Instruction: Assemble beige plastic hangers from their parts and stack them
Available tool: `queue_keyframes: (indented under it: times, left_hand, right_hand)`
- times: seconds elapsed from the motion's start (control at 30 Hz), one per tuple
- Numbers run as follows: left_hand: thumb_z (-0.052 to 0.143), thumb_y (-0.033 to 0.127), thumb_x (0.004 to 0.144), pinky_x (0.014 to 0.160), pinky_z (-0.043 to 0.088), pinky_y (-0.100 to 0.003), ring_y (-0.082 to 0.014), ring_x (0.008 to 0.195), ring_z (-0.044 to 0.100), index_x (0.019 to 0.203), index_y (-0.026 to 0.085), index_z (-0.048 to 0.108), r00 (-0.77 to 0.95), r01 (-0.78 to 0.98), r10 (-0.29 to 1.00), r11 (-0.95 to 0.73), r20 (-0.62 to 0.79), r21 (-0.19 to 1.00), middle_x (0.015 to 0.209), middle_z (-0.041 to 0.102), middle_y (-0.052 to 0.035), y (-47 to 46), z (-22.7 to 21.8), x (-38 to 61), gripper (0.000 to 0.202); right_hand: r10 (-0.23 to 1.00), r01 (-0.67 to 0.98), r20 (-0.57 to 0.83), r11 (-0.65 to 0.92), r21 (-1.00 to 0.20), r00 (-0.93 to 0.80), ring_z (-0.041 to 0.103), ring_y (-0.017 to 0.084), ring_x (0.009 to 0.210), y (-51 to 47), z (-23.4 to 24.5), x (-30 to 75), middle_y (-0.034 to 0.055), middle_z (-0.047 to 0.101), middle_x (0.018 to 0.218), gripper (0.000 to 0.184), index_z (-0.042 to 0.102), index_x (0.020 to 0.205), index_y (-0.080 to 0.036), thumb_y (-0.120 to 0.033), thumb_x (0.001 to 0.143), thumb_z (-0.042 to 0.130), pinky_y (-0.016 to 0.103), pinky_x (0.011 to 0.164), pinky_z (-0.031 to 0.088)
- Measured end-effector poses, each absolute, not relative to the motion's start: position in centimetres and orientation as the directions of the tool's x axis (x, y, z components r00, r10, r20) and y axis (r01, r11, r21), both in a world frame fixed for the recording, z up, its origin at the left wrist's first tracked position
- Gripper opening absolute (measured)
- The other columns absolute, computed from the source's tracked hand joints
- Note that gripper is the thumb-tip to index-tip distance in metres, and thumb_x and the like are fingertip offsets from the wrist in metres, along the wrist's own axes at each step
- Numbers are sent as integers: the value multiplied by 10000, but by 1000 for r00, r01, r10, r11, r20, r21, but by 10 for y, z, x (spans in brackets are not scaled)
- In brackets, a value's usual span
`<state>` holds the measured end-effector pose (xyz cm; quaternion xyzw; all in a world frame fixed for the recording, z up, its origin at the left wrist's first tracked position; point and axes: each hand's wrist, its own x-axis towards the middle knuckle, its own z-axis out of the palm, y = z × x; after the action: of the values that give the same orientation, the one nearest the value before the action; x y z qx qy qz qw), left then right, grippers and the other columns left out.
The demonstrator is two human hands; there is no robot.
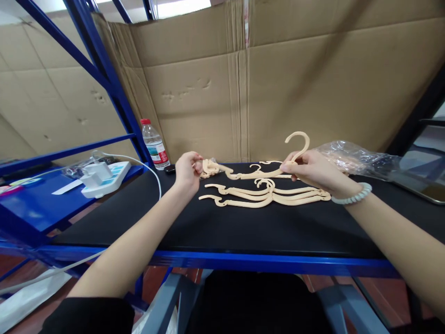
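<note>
Raised above the table is a cream-coloured folding clothes hanger (257, 176), held between both hands. My right hand (314, 170) grips it near the base of its upright hook. At the other side, the closed fingers of my left hand (187, 172) pinch the tip of its jointed arm. Below it, several similar hangers (250, 202) lie side by side on the black tabletop, hooks near their middle. Behind the held hanger, more cream hanger parts (256, 167) are partly hidden. A small bunch of cream pieces (210, 170) sits just beyond my left fingers.
A water bottle (155, 144) with a red cap stands at the back left. Left of it, a white power strip (107, 178) with plugs and a cable rests on a blue surface. A clear plastic bag (358, 155) holding cream pieces lies behind my right hand. Cardboard (194, 102) walls the back.
</note>
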<state>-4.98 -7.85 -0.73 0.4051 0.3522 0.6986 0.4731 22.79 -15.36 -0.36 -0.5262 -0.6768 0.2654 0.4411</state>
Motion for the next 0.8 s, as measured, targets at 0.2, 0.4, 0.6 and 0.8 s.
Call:
queue_keyframes:
  times: [0.2,0.4,0.6,0.8]
  left_hand:
    - [608,155,675,567,396,-202,-90,614,516,731,168,568,145,251,716,-694,683,674,677,565,23,-94,-1,-48,70]
    - [712,342,687,671,444,-256,-147,745,592,951,183,624,867,338,451,-845,212,415,857,663,-30,-107,-14,-41,320]
    - [645,202,724,552,392,-212,-118,595,562,792,159,637,883,428,468,-829,29,360,677,626,-5,-104,-23,-39,81]
    - [650,232,710,515,327,-214,-114,581,514,745,159,639,878,460,478,-861,34,218,664,581,1,-109,-19,-38,82]
  right_hand:
    - [956,400,228,285,-871,-184,547,116,578,-154,-12,218,2,594,652,157,618,731,-174,-291,676,708,257,547,441]
    - [947,271,193,263,-926,-258,591,121,610,-149,-31,207,-11,596,678,256,529,807,-166,-235,650,720,264,594,483]
    - [960,394,166,246,-886,-224,541,103,551,-144,-42,206,-45,573,644,397,450,958,-176,-195,657,709,225,508,403]
    - [962,583,204,272,-765,-182,577,136,658,-136,-42,215,18,617,747,254,522,925,-162,-214,716,656,265,603,462]
